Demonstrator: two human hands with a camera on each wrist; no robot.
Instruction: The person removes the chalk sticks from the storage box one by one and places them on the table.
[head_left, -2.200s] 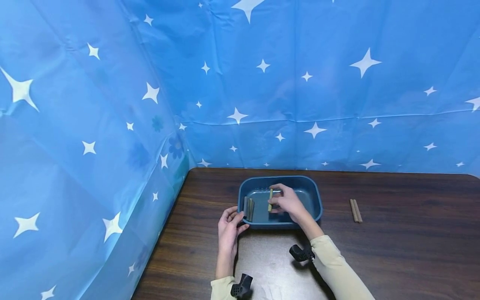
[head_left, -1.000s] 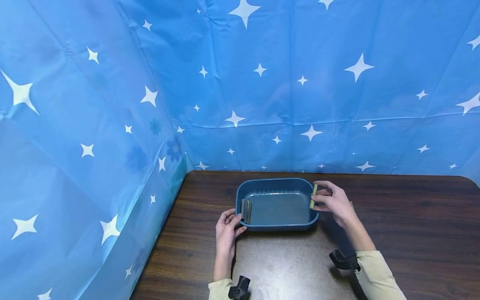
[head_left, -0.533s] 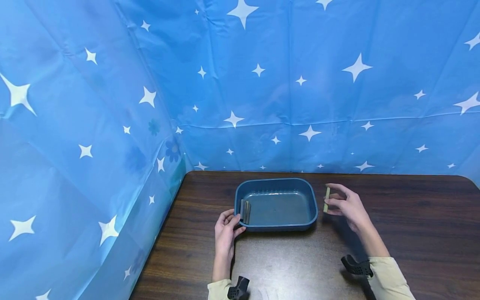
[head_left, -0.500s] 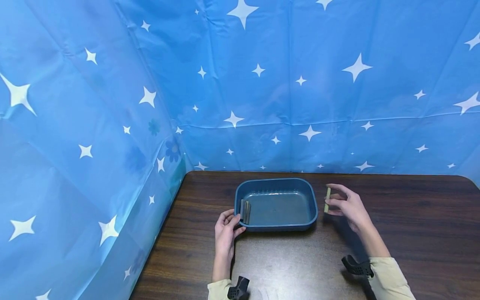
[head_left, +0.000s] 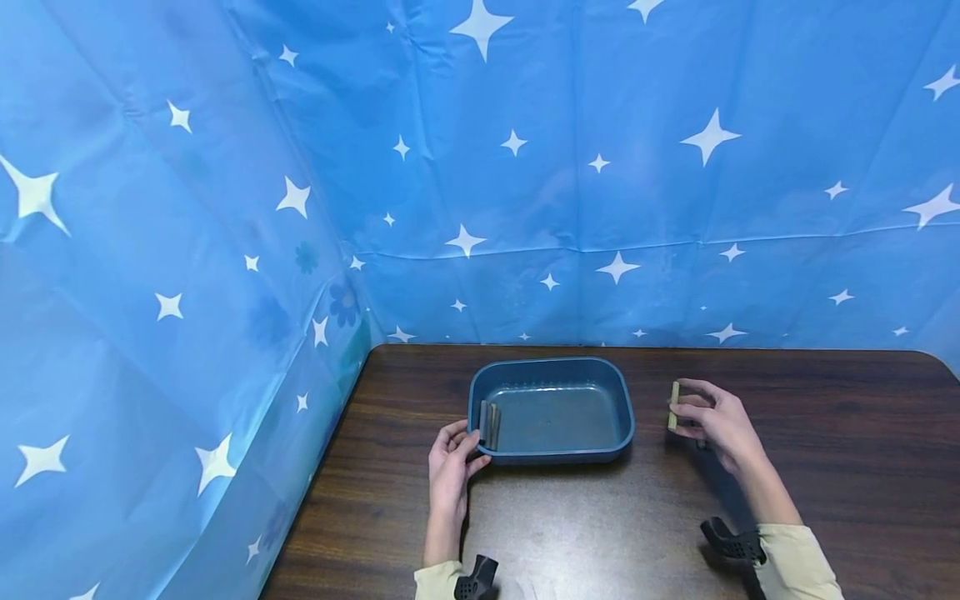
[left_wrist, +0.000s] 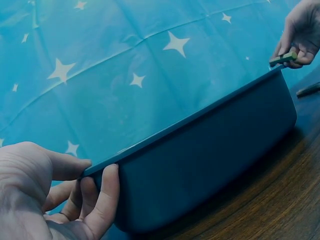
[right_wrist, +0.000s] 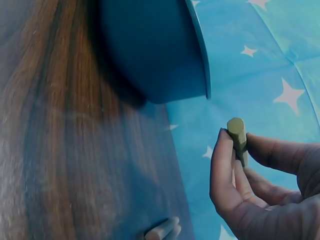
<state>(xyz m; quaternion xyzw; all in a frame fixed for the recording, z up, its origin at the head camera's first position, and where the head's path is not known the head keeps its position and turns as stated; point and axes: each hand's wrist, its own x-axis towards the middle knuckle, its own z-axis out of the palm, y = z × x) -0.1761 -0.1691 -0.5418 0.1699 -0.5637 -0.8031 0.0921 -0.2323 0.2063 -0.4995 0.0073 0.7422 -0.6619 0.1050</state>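
Observation:
A blue rectangular plastic basin (head_left: 555,457) stands on the table. At its front left corner my left hand (head_left: 448,471) grips the rim, thumb on top and fingers against the outside, as the left wrist view shows. Inside, along the left wall, lie several short dark sticks (head_left: 489,425). To the right of the basin, my right hand (head_left: 723,423) pinches a short yellow-green stick (head_left: 673,406) between thumb and fingers. Its end looks faceted in the right wrist view. Below that hand, brownish sticks (right_wrist: 162,230) lie on the table, mostly hidden by it in the head view.
The dark wood-grain table (head_left: 585,517) ends at the back against a blue star-patterned curtain (head_left: 525,192), which also hangs along the left side. Each wrist carries a black camera mount, such as the right one (head_left: 731,542).
My right hand has carried the yellow-green stick out of the basin, past its right rim, and rightward over the sticks on the table. My left hand stays on the basin's corner.

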